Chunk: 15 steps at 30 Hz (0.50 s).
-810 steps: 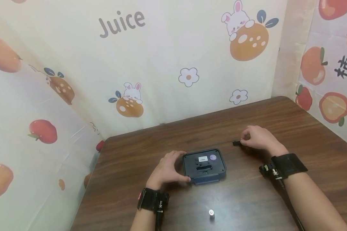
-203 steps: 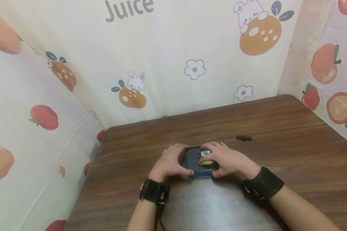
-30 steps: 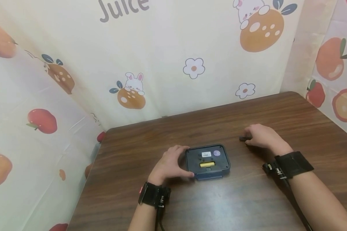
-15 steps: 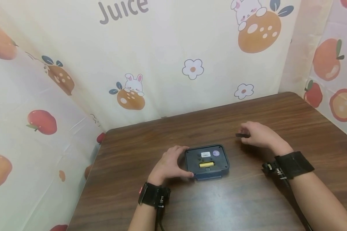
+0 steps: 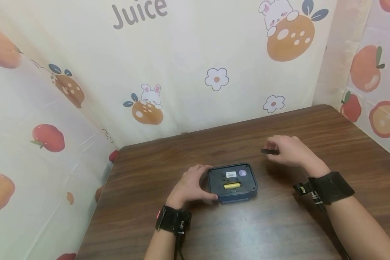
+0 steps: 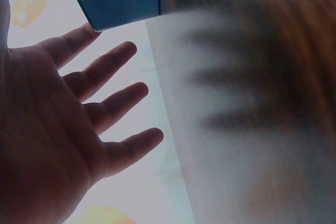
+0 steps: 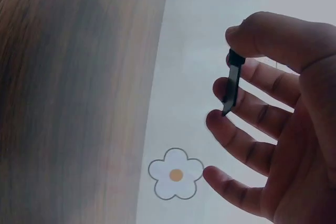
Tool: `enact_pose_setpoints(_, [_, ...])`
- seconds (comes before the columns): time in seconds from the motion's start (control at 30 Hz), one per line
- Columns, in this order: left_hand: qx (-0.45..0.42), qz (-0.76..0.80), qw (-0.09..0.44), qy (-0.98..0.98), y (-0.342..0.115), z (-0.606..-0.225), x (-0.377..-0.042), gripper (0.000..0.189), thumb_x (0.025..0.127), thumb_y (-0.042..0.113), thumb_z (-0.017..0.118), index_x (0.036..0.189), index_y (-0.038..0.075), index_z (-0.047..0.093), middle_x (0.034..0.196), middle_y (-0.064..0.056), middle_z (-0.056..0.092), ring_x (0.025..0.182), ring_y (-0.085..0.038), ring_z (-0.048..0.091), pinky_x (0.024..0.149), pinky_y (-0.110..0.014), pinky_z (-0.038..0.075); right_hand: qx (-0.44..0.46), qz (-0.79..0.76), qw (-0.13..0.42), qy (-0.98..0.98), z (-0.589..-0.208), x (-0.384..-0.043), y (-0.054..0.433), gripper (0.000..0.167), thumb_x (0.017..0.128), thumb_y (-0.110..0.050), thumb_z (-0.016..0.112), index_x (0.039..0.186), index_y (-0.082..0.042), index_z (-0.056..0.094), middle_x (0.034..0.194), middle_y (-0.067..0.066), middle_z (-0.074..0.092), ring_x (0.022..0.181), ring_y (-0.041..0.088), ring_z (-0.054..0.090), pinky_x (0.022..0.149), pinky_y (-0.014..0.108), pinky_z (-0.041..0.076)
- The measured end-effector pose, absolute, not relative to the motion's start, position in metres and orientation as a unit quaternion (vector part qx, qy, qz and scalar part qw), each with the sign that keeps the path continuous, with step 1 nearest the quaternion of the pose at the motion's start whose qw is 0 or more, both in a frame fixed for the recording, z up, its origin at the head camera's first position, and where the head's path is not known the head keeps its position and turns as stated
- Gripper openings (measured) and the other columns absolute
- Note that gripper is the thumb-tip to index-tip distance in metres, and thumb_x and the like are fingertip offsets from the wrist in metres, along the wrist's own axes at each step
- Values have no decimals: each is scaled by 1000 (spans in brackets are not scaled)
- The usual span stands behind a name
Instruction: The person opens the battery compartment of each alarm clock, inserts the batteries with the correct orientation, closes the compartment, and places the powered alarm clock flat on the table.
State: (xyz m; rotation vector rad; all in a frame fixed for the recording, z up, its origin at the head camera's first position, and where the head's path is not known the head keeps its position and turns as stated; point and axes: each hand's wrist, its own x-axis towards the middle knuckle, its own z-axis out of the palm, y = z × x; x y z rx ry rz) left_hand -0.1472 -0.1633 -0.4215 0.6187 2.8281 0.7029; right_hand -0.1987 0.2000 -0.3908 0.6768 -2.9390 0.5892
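A dark blue battery-powered device [image 5: 243, 184] lies on the table with its back upward, showing a white barcode label and a round purple sticker. In its uncovered compartment sits one gold battery [image 5: 232, 185]. My left hand [image 5: 189, 185] holds the device at its left side, thumb at the front corner and index finger at the far corner; the other fingers stretch out free in the left wrist view. To the right and beyond, my right hand [image 5: 289, 151] pinches a small black battery cover [image 7: 233, 82] between thumb and fingertips, raised above the table.
The brown wood-grain table [image 5: 169, 155] backs onto a cream curtain [image 5: 182, 72] printed with fruit, rabbits and flowers. Both wrists wear black straps [image 5: 330, 187] with small cameras, and cables trail from them toward the near edge.
My right hand has picked the battery cover up off the table and drawn it slightly leftward. Earlier, the battery went from the table into the compartment. My left hand keeps its place on the device.
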Motion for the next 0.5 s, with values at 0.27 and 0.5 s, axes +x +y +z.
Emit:
enact_pose_setpoints(0.27, [212, 229, 73, 947, -164, -422, -148, 95, 59, 71, 75, 141, 35, 43, 141, 7, 48, 132, -16, 41, 112, -54, 31, 247, 181, 69, -950, -386, -197, 191, 21, 78, -22, 77, 97, -15, 70, 90, -1, 69, 76, 13, 59, 69, 36, 52])
enact_pose_setpoints(0.5, [212, 228, 73, 948, -165, -422, -148, 95, 59, 71, 75, 141, 35, 43, 140, 7, 49, 130, -16, 41, 112, -53, 31, 254, 212, 59, -942, -381, -191, 183, 22, 79, -17, 78, 99, -12, 74, 93, 1, 71, 80, 16, 59, 72, 36, 51])
